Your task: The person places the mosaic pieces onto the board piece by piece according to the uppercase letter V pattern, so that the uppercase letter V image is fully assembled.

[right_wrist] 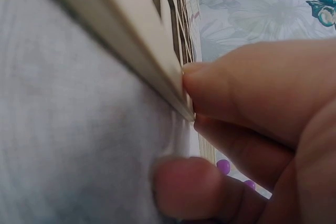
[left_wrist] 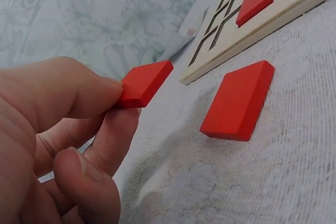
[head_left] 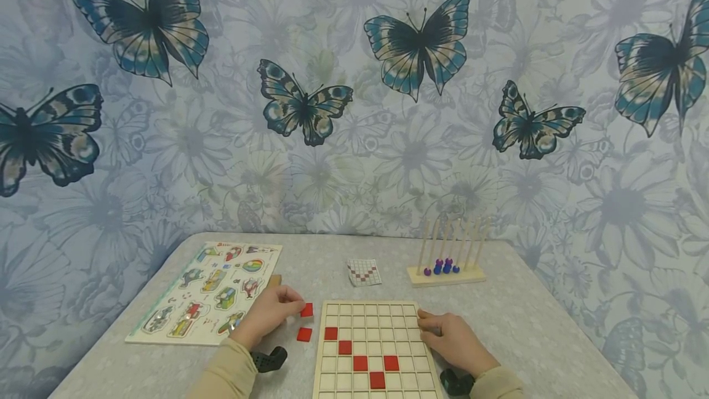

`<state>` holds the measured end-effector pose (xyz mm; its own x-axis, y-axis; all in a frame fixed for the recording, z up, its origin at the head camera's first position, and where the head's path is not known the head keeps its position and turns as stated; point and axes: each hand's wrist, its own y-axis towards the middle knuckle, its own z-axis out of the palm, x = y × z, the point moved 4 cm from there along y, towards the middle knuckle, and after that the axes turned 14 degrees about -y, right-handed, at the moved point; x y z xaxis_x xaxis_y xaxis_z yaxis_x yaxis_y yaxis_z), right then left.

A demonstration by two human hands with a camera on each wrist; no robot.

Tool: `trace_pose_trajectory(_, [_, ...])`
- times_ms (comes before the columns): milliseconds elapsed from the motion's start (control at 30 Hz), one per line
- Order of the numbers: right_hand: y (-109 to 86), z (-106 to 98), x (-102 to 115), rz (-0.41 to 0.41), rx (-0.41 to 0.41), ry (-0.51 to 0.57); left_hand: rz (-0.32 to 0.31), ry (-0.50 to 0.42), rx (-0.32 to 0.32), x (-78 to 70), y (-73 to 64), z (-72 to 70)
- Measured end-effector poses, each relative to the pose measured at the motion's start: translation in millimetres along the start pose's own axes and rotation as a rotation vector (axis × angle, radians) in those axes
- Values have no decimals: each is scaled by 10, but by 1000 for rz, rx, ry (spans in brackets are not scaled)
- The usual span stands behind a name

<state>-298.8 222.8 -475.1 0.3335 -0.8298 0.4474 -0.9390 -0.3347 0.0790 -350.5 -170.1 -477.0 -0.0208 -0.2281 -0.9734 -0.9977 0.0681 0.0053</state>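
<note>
With the clock centred on the grid board [head_left: 371, 303] in the head view and 12 toward the wall [head_left: 354, 189], the left hand [head_left: 271, 313] is at 10 and pinches a red tile [left_wrist: 146, 83] between thumb and fingers, raised off the cloth. The right hand [head_left: 456, 337] is at about 3, its fingertips gripping the board's edge near its 2 o'clock corner. The board's 6 o'clock edge runs out of the frame. A loose red tile [head_left: 304, 334] lies between 9 and 10, a narrow strip of cloth parting it from the board's rim. The left hand works in the channel between that rim and the picture puzzle [head_left: 205, 294] further out toward 10, and its wrist overlaps the puzzle's near corner. Toward 3, cloth runs past the right hand to the slanting edge of the table [head_left: 532, 300]; toward 12, a short gap leads to a paper card [head_left: 364, 272] with a printed grid. Between 1 and 2 stands the bead rack [head_left: 448, 279], its upright pegs the tallest thing on the table, well apart from the right hand. Five red tiles [head_left: 360, 363] sit in the board's cells, four stepping down from 10 toward 6 and one turning up toward 4.
</note>
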Motion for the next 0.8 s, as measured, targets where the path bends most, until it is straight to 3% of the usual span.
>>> trace_pose_trajectory(800, [2,15,-7,2,5,1,22,-22,4,-121,-75,87])
